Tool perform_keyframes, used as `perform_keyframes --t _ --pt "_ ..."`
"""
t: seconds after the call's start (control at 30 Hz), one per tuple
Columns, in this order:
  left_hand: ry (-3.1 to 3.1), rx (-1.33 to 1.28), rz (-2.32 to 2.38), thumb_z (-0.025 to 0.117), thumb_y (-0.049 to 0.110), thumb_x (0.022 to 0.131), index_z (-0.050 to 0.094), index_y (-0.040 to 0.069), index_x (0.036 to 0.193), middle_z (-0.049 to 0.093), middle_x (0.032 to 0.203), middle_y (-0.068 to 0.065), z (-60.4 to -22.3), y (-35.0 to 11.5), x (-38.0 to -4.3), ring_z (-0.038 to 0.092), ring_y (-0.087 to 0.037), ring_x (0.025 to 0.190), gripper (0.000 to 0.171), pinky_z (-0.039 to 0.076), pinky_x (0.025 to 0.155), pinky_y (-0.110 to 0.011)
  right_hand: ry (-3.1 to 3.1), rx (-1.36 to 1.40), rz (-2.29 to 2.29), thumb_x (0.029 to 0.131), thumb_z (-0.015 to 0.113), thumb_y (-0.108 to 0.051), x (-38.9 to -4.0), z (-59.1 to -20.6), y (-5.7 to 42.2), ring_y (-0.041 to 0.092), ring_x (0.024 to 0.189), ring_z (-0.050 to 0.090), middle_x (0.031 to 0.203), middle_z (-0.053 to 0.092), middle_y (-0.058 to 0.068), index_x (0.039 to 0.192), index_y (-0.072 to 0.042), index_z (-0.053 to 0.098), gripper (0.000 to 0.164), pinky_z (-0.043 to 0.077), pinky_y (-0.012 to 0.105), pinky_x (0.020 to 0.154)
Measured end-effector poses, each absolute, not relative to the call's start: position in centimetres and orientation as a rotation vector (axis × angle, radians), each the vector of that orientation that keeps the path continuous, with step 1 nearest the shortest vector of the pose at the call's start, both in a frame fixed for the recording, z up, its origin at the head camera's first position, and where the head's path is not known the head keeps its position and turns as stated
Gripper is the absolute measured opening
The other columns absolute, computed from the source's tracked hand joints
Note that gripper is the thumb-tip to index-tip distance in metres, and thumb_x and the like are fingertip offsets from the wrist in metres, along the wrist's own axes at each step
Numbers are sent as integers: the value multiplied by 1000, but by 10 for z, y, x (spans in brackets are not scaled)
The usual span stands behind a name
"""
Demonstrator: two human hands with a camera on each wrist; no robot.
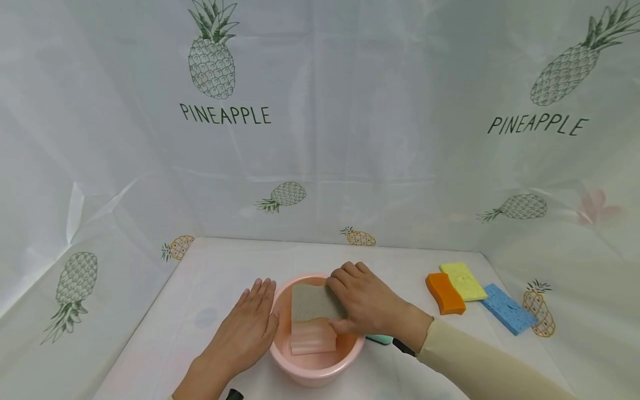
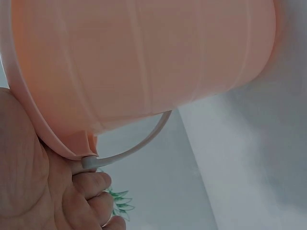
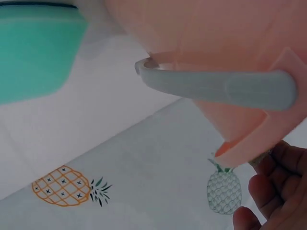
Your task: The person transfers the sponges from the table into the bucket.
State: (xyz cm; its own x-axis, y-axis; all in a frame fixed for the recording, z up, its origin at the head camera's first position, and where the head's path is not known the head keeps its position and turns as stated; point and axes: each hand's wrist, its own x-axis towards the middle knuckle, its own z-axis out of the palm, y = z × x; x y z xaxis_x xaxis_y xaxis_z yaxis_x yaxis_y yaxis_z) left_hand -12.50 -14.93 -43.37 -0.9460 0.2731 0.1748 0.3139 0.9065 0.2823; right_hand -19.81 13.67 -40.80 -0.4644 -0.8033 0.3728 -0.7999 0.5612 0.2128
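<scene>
A pink bucket (image 1: 330, 371) with a grey handle (image 3: 216, 88) stands in front of me. A flat grey-brown pad (image 1: 312, 303) lies across its opening, with a pale pink, glossy block-like part (image 1: 313, 338) below it. My right hand (image 1: 362, 300) grips the pad's right side over the rim, fingers curled at the far edge and thumb near the lower corner. In the right wrist view only a sliver of the pad shows at the fingertips. My left hand (image 1: 250, 322) rests against the bucket's left rim, fingers straight in the head view.
To the right lie an orange sponge (image 1: 445, 294), a yellow sponge cloth (image 1: 464, 282) and a blue sponge (image 1: 509, 309). A teal-green item (image 3: 38, 57) sits close by the bucket's right side. White pineapple-printed sheeting (image 1: 370, 139) walls the table at the back and sides.
</scene>
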Motion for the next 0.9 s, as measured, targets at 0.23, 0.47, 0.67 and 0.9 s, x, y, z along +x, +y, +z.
perform_keyframes --t 0.23,0.47,0.67,0.9 --pt "-2944 -454 -470 45 31 112 39 -6 159 39 167 -22 -433 -149 -125 29 -37 159 60 27 130 -56 -2366 1319 -86 83 69 -66 -201 -413 131 17 98 53 110 65 -4 120 -15 64 63 43 33 83" --pt "-2956 -457 -479 44 32 112 37 -5 160 37 168 -21 -433 -150 -125 29 -37 160 61 26 130 -55 -2373 1341 -157 84 67 -69 -202 -413 125 17 97 53 110 66 -4 119 -16 65 64 42 31 82" --pt "-2962 -450 -478 43 32 113 37 -4 161 36 168 -21 -434 -150 -126 28 -36 160 61 26 130 -55 -2403 1364 -231 86 65 -69 -203 -412 121 16 96 51 109 66 -5 120 -17 65 61 40 30 82" --pt "-2956 -445 -486 41 32 113 37 -4 161 37 168 -21 -436 -150 -126 28 -36 160 60 26 130 -55 -2452 1373 -297 87 63 -70 -202 -412 118 17 97 50 112 67 -6 119 -19 66 60 38 31 82"
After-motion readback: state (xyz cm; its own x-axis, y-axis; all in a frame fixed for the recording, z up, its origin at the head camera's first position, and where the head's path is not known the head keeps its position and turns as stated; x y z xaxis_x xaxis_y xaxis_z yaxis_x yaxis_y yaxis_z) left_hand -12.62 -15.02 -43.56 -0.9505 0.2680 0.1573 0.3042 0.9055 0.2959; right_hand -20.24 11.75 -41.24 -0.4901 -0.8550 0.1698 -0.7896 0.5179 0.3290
